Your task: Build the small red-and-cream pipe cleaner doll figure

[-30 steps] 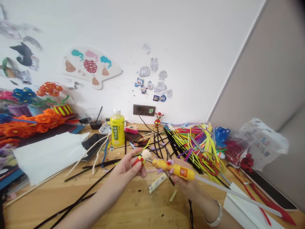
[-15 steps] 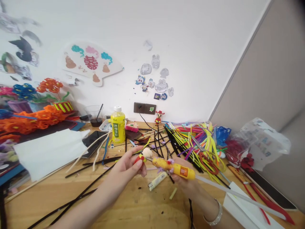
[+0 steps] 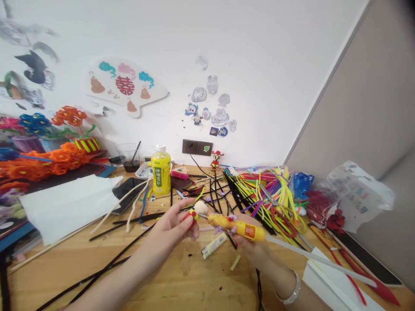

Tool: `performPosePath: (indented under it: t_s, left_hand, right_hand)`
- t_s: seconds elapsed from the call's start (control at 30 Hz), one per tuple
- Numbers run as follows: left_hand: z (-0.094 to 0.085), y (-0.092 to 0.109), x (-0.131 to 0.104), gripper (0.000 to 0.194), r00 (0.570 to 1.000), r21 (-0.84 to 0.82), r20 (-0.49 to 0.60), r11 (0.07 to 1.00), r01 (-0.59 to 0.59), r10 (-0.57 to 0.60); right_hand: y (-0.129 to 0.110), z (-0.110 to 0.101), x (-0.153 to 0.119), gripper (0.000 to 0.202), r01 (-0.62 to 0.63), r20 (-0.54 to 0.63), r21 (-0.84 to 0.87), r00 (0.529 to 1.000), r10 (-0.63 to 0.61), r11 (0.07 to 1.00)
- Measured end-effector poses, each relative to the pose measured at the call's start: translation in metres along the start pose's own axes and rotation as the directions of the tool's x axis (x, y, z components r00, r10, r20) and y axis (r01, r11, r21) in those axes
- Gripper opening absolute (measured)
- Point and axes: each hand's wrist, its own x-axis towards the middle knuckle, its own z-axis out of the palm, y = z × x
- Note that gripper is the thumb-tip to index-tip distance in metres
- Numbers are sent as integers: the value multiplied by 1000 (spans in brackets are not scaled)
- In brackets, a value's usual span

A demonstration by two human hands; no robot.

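Observation:
Between its fingertips my left hand point(image 3: 177, 224) pinches a small red and yellow figure point(image 3: 192, 214) with a round cream-coloured part at its top. My right hand point(image 3: 249, 242) is wrapped round a yellow glue gun point(image 3: 240, 229), held nearly level. A long translucent glue stick point(image 3: 311, 254) runs out of its back end to the right. Its metal nozzle reaches the figure; whether they touch I cannot tell. Bits of purple fuzz cling to the gun's front. Under both hands a pale lighter point(image 3: 214, 246) lies on the wooden table point(image 3: 181, 280).
A yellow drink bottle point(image 3: 161, 170) stands behind my left hand. Colourful pipe cleaners point(image 3: 259, 190) lie piled at the back right, with scissors point(image 3: 269, 195) on top. Black pipe cleaners point(image 3: 110, 261) cross the left side. Red-handled pliers point(image 3: 366, 272) and white paper point(image 3: 324, 276) lie at right.
The far end of the glue stick has swung slightly up and to the left. Both hands stay almost in place, still holding the figure and the glue gun.

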Motion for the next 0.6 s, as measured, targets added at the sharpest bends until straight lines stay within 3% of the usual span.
performPosePath:
  t_s: [0.23,0.43,0.53,0.6]
  left_hand:
    - [0,1,0,58,1000,-13,-9,1000,9,-9]
    - [-3,-1,5,46,998,44,-60,999,-25,27]
    - [-8,-2,8,41,991,93,-120,994,-54,65]
    - [-14,-1,11,40,980,120,-173,990,-74,94]
  right_hand:
    - [-3,-1,1,39,-7,46,64,999,4,998]
    - [1,2,3,50,126,39,-275,992,-120,953]
    - [5,-2,6,47,253,127,-446,967,-219,859]
    - [8,-7,9,37,278,179,-565,960,-213,777]
